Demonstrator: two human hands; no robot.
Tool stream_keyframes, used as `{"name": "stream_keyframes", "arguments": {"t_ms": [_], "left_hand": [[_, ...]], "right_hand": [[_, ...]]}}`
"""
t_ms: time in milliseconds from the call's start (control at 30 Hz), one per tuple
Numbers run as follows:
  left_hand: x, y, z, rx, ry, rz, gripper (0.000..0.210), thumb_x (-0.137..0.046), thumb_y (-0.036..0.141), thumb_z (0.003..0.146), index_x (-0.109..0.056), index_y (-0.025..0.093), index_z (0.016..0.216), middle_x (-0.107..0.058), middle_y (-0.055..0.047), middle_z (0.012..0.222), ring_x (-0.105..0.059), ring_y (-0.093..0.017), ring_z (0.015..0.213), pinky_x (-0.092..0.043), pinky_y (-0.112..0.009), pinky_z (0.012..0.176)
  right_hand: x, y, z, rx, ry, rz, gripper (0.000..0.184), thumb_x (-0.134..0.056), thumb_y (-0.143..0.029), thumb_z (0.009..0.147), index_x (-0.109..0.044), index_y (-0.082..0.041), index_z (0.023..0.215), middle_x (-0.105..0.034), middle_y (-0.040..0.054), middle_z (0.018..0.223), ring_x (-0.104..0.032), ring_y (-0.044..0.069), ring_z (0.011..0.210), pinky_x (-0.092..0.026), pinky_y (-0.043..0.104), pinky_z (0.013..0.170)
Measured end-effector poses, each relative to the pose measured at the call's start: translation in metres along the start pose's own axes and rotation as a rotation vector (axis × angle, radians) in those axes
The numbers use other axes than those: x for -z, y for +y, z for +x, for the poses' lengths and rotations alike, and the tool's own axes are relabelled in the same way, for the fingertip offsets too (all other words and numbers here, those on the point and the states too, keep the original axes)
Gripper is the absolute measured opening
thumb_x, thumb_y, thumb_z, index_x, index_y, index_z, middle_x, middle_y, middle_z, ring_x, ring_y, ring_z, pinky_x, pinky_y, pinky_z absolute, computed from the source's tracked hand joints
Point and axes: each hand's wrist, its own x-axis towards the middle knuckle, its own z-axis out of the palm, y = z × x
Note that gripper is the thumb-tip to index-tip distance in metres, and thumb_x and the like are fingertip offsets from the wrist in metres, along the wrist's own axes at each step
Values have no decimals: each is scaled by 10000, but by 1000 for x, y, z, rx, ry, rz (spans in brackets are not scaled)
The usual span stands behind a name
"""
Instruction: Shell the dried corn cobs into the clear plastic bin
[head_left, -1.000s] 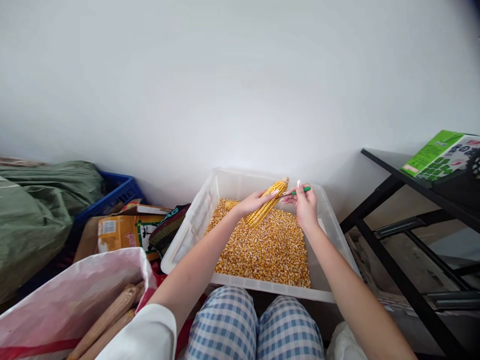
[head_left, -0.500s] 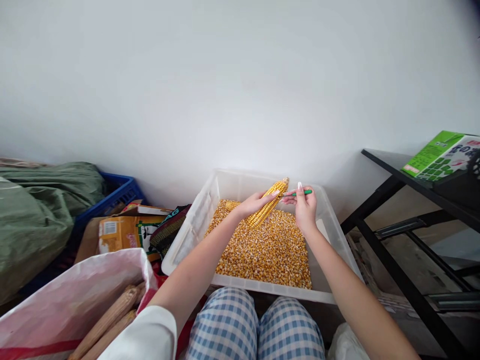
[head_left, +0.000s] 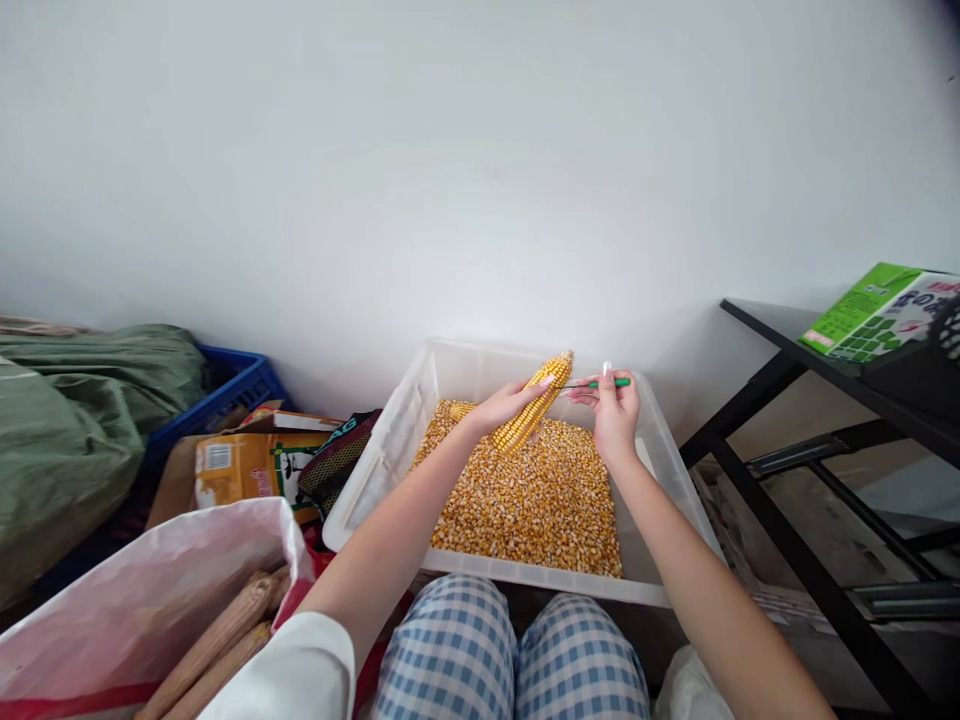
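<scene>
My left hand (head_left: 507, 408) is closed around a yellow corn cob (head_left: 534, 412), which slants up to the right with its kernels on. Between the fingers of my right hand (head_left: 615, 412) is a screwdriver (head_left: 619, 382) with a green handle and a thin dark shaft. The shaft points left and reaches the cob's right side; whether its tip touches the kernels I cannot tell. Below both hands, loose corn kernels (head_left: 525, 510) fill much of a translucent plastic bin (head_left: 651, 560). Part of another cob (head_left: 459, 409) lies on the kernels, left of my hand.
A white and red sack (head_left: 187, 545) with bare cobs (head_left: 217, 640) stands at the lower left. Behind it are a yellow carton (head_left: 240, 465) and a blue crate (head_left: 244, 385). On the right, a black metal frame (head_left: 780, 510) carries a green box (head_left: 862, 310).
My right hand has shifted slightly right with the screwdriver, away from the cob. More of the shaft shows now. The cob in my left hand has moved a little left and up.
</scene>
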Motion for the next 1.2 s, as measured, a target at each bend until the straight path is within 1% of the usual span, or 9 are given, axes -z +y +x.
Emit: {"name": "stream_keyframes", "arguments": {"t_ms": [100,267,400,533,700,867,933,1067,1200], "left_hand": [[1,-1,1,15,0,2,634,-449,638,718,-542,141,1099,-623,-85,772,-590,-181,564,-484,-321,529],[-1,0,0,6,5,2,620,-453,627,723,-533,159,1123,-616,-72,766,-585,-179,568,-480,-310,514],[-3,1,-1,-16,3,-8,601,-455,614,732,-540,152,1106,-600,-70,756,-578,-175,563,-474,-297,491],[-2,-1,0,-25,23,-21,604,-456,611,733,-527,152,1119,-596,-69,748,-580,-178,566,-474,-298,486],[-2,-4,2,-40,39,-47,586,-465,607,730,-538,145,1082,-571,-52,722,-571,-163,549,-471,-283,480],[-5,-3,2,-69,59,-49,599,-478,597,728,-527,138,1111,-575,-50,728,-554,-143,558,-477,-282,513],[-7,-3,2,-85,55,-37,608,-468,593,735,-518,137,1136,-585,-57,754,-553,-145,578,-474,-281,527],[-9,-4,4,-179,91,42,571,-472,559,747,-564,112,1090,-617,-81,881,-566,-172,730,-461,-273,652],[-9,-8,5,-187,109,138,549,-482,541,743,-589,108,1063,-631,-77,925,-568,-197,801,-443,-278,710]], "right_hand": [[0,-3,0,31,34,-2,286,-494,-465,780,-418,-190,793,-603,-20,656,-612,103,506,-515,225,500],[0,-1,0,40,6,-11,267,-492,-445,788,-413,-191,802,-607,-13,687,-619,102,526,-519,226,516],[-2,2,-4,98,-11,-60,220,-472,-405,812,-414,-193,813,-601,-6,714,-617,104,543,-522,247,536],[-5,6,-14,243,-67,-177,141,-477,-328,825,-459,-189,814,-582,17,800,-624,119,662,-531,290,627],[-2,15,-21,447,-135,-400,84,-475,-235,828,-543,-186,826,-568,51,873,-596,152,837,-507,347,759],[2,20,-21,626,-156,-536,77,-489,-170,811,-561,-186,834,-586,61,860,-579,158,858,-499,345,759],[2,21,-22,668,-156,-578,81,-490,-155,808,-561,-186,831,-587,65,860,-575,158,859,-497,338,753],[0,22,-24,665,-104,-609,49,-497,-176,807,-543,-188,814,-589,64,834,-574,160,838,-491,336,746],[-2,22,-23,482,-4,-471,74,-460,-244,833,-475,-182,795,-587,49,790,-598,138,706,-502,302,665]]}}
